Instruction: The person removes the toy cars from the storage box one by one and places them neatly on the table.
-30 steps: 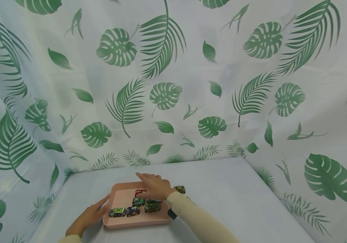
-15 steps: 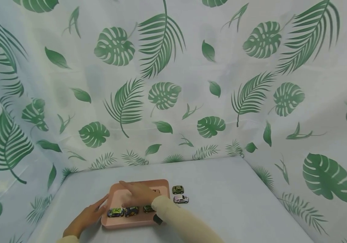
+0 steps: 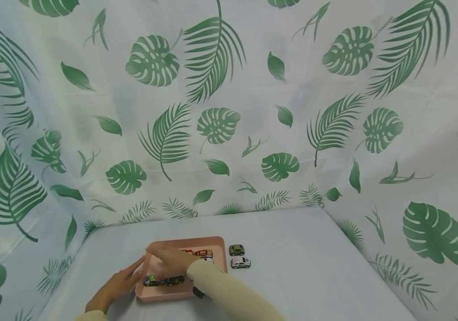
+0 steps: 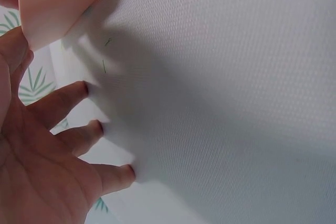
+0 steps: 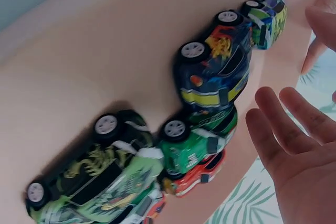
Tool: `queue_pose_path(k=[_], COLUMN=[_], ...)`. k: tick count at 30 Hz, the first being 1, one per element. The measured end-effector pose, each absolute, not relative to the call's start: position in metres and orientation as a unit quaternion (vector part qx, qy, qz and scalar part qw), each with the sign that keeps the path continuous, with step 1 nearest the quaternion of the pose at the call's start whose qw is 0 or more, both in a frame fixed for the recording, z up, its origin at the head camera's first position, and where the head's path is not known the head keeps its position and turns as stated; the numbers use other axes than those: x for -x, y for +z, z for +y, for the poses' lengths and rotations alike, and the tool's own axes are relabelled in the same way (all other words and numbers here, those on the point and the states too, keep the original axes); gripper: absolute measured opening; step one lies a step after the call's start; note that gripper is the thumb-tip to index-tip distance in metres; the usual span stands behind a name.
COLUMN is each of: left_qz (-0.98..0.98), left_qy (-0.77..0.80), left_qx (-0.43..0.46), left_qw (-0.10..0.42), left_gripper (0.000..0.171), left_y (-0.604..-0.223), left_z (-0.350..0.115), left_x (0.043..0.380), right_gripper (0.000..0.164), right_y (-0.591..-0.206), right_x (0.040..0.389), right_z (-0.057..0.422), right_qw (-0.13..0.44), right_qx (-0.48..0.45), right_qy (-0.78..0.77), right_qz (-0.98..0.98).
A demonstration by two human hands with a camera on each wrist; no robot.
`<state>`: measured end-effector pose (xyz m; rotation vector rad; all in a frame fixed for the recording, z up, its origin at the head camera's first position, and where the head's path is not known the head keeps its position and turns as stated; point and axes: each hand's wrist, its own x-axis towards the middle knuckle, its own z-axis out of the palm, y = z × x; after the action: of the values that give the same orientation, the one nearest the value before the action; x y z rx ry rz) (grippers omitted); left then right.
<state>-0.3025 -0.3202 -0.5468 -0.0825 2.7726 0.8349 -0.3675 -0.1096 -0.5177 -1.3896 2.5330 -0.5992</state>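
Note:
A pink tray [image 3: 172, 294] stands on the white cloth with several toy cars in it. My left hand [image 3: 114, 287] pinches its left rim, thumb over the wall and forefinger outside; the left wrist view shows the other fingers [image 4: 79, 135] spread, tips at the cloth. My right hand [image 3: 170, 261] hovers over the tray's left half, fingers straight, holding nothing. Near these fingers in the right wrist view lie a dark blue car [image 5: 215, 77], a green car [image 5: 197, 140] and a red car [image 5: 197, 177]. A black-and-green car [image 5: 100, 177] is closer to the camera.
Right of the tray, a camouflage-green toy car [image 3: 237, 249] and a white-and-pink one [image 3: 240, 262] sit on the tablecloth [image 3: 293, 263]. Leaf-patterned curtains [image 3: 220, 187] enclose the table at the back and sides.
My right hand has moved left across the tray, uncovering the red cars at its back and both cars on the cloth. My left hand has stayed at the rim.

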Motion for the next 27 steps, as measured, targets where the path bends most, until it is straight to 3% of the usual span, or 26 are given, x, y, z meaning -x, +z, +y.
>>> queue_pose_path(k=[18, 27], left_qz=[0.948, 0.945], left_qy=[0.302, 0.306], left_qx=[0.019, 0.025], left_qw=[0.104, 0.108], left_gripper=[0.070, 0.073], left_y=[-0.549, -0.547], left_z=[-0.320, -0.320], left_x=[0.297, 0.296], right_gripper=[0.089, 0.090], right_y=[-0.512, -0.518], right_x=[0.345, 0.344], right_z=[-0.132, -0.136], right_qw=[0.137, 0.118], right_qx=[0.435, 0.437], right_qy=[-0.164, -0.142], right_qz=[0.874, 0.880])
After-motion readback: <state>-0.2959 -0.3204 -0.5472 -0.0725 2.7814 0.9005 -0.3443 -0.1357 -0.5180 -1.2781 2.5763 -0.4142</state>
